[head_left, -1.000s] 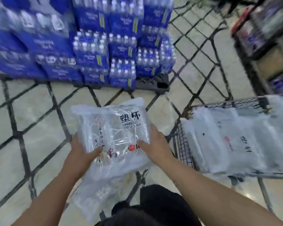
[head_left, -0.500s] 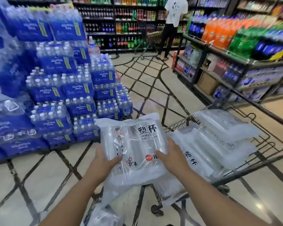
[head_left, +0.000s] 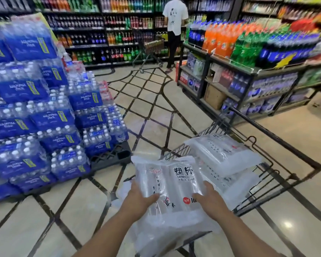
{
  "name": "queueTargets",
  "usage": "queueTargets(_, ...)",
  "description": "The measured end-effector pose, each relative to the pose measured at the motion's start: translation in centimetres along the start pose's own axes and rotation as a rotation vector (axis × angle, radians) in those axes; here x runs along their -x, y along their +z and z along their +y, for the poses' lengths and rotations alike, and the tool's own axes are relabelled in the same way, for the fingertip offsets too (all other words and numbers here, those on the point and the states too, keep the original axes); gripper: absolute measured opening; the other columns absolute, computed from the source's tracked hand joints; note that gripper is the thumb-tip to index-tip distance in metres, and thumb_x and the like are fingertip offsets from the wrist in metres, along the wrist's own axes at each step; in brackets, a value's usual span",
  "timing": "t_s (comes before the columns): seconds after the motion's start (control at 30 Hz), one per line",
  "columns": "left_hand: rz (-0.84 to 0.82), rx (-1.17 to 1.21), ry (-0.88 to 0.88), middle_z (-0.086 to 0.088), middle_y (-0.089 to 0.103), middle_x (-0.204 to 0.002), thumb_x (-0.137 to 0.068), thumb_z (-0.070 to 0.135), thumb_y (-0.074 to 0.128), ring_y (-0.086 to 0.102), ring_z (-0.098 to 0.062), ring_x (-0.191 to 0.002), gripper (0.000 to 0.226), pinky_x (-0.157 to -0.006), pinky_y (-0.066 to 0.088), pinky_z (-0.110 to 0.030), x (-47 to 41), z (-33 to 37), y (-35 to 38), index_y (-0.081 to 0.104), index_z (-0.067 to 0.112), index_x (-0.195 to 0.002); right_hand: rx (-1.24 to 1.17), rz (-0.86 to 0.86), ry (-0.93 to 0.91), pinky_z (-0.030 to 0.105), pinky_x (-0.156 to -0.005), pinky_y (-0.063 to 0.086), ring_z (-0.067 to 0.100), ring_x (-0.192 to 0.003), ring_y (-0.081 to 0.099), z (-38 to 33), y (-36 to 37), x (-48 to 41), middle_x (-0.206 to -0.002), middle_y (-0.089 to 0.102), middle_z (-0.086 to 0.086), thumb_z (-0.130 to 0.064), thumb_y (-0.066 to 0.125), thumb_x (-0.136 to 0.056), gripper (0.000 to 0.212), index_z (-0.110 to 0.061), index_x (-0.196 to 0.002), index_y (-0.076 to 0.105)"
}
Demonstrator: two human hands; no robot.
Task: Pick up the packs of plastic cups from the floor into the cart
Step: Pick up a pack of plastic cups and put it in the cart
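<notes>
Carrying 1 pack of plastic cups (head_left: 174, 184), gripped by left hand (head_left: 137, 198) and right hand (head_left: 209, 199), beside the cart (head_left: 278, 138); probably next: lowering onto packs (head_left: 220, 153) inside.

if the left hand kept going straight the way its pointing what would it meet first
The left hand grips the held pack; going on forward-right it would probably meet the cart rim first, then the packs stacked inside. Depth is unclear.

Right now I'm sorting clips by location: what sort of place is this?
Most likely a supermarket drinks aisle: shelves of bottled soft drinks, shrink-wrapped bottled water packs stacked on a pallet, and a wire shopping cart holding packs of plastic cups.
</notes>
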State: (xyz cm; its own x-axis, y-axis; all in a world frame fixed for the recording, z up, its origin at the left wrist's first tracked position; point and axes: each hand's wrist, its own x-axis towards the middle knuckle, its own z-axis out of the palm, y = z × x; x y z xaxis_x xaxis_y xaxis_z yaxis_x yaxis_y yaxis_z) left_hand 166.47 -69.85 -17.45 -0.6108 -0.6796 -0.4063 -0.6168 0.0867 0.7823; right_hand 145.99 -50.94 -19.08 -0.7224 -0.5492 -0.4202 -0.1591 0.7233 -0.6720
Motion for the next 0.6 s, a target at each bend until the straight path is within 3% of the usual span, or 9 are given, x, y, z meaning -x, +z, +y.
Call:
queueTargets(0.1,-0.003,-0.085,-0.058,-0.004,0.047,-0.135,-0.058,0.074,0.073,0.053,-0.022,-0.118,0.11,-0.097,0.048,-0.04,-0.1,-0.4,0.8,0.026,0.024,-0.144,-0.022,-0.044,0.035,0.036,-0.105,0.035,0.029,-0.142,0.036,1.3,0.3,-1.1,-0.16,0.03,0.009,-0.037,0.068,-0.09,0.087,-0.021,-0.158,0.017)
queueTargets(0.2,-0.019,-0.191,-0.103,-0.005,0.041,-0.133,-0.074,0.065,0.072,0.048,-0.021,-0.112,0.096,-0.084,0.042,-0.034,0.1,-0.6,1.1,0.027,0.018,-0.145,-0.036,-0.031,0.047,0.038,-0.106,0.035,0.029,-0.141,0.036,1.8,0.8,-1.5,-0.159,0.03,0.009,-0.033,0.07,-0.089,0.087,-0.02,-0.158,0.018)
queueTargets(0.33,0.022,-0.263,-0.112,-0.009,0.035,-0.146,-0.07,0.073,0.07,0.046,-0.025,-0.128,0.111,-0.094,0.043,-0.033,0.1,-1.4,0.9,0.02,0.018,-0.154,0.099,0.049,0.042,0.047,-0.112,0.034,0.032,-0.141,0.032,1.1,1.7,-1.4,-0.156,0.03,0.013,-0.034,0.072,-0.085,0.09,-0.017,-0.157,0.019)
queueTargets(0.47,0.095,-0.282,-0.052,-0.005,0.021,-0.158,-0.076,0.063,0.072,0.028,-0.023,-0.143,0.111,-0.109,0.033,-0.035,1.6,-2.2,-0.5,0.008,0.023,-0.158,0.339,0.15,-0.111,0.048,-0.114,0.029,0.033,-0.144,0.024,-2.1,2.8,-0.8,-0.158,0.02,0.014,-0.038,0.067,-0.086,0.089,-0.019,-0.157,0.016)
queueTargets(0.6,0.259,-0.17,-0.09,0.004,0.035,-0.142,-0.077,0.056,0.075,0.038,-0.019,-0.135,0.098,-0.101,0.037,-0.029,4.1,-6.1,-5.0,0.021,0.026,-0.153,0.322,0.109,-0.272,0.048,-0.115,0.028,0.033,-0.143,0.025,-6.7,5.0,-0.5,-0.157,0.026,0.015,-0.04,0.065,-0.09,0.078,-0.016,-0.153,0.029)
